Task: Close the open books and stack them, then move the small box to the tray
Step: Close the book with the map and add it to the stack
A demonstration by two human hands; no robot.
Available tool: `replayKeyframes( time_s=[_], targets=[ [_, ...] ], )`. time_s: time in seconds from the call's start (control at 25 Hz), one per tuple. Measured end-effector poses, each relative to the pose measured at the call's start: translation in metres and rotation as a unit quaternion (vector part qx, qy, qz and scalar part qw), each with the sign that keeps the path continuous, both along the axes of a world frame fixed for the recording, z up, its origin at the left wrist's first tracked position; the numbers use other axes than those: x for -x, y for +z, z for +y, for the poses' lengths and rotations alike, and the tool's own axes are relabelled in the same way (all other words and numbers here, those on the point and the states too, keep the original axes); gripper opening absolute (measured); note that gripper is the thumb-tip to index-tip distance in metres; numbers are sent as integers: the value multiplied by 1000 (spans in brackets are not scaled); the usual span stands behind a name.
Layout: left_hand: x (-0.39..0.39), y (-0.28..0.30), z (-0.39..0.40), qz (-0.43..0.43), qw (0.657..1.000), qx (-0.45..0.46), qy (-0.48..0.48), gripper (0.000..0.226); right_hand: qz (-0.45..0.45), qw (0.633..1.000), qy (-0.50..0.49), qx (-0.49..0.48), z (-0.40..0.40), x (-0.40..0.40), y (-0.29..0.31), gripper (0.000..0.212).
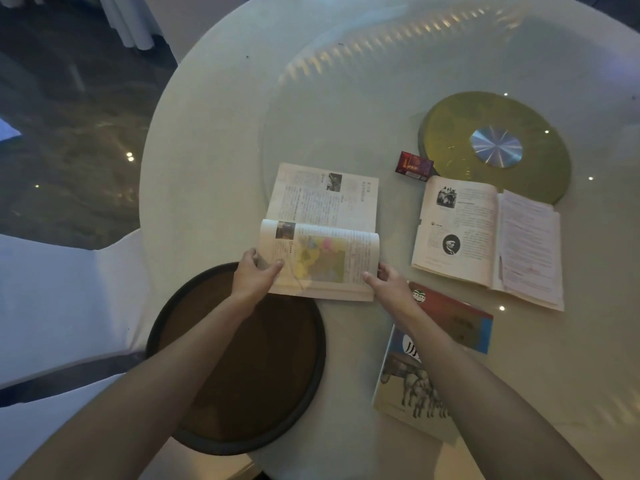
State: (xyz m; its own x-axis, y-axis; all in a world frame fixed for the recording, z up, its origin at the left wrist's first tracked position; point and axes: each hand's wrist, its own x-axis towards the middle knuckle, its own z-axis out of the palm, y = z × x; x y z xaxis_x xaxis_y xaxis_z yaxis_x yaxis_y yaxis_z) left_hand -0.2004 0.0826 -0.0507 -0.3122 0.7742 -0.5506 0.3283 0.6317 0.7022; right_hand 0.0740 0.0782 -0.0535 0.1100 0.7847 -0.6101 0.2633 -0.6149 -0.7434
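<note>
An open book (323, 206) lies in the middle of the round table, its near half lifted and curling up. My left hand (254, 277) grips that half at its left edge. At the right edge of the same half, my right hand (389, 282) holds it with the fingers on the page. A second open book (485, 237) lies flat to the right. Closer to me, partly under my right forearm, a closed book (460, 327) with a red and blue cover lies face up. The small red box (414, 167) sits beyond the books. A round dark tray (180, 306) lies at the near left.
A glass turntable (346, 109) covers the table's middle, with a yellow-green hub disc (450, 133) under it at the right. A chair in a white cover (62, 306) stands at the left, close to the tray. The dark floor (69, 116) lies beyond the table's left edge.
</note>
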Motion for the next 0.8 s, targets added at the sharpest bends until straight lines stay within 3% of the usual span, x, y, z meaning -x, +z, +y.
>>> replayKeyframes(
  time_s=[0.24, 0.36, 0.68, 0.8],
  targets=[
    [12, 7, -11, 22, 999, -22, 30, 32, -23, 996, -83, 29, -11, -9, -4, 11],
    [16, 10, -24, -8, 999, -12, 37, 29, -16, 995, -88, 47, -26, -17, 4, 9],
    [16, 32, -33, -140, 986, -11, 91, 31, 59, 986, -154, -25, -36, -33, 36, 26],
    [14, 43, -9, -170, 980, -27, 97, 30, 107, 979, -168, -33, -6, -30, 47, 17]
  ],
)
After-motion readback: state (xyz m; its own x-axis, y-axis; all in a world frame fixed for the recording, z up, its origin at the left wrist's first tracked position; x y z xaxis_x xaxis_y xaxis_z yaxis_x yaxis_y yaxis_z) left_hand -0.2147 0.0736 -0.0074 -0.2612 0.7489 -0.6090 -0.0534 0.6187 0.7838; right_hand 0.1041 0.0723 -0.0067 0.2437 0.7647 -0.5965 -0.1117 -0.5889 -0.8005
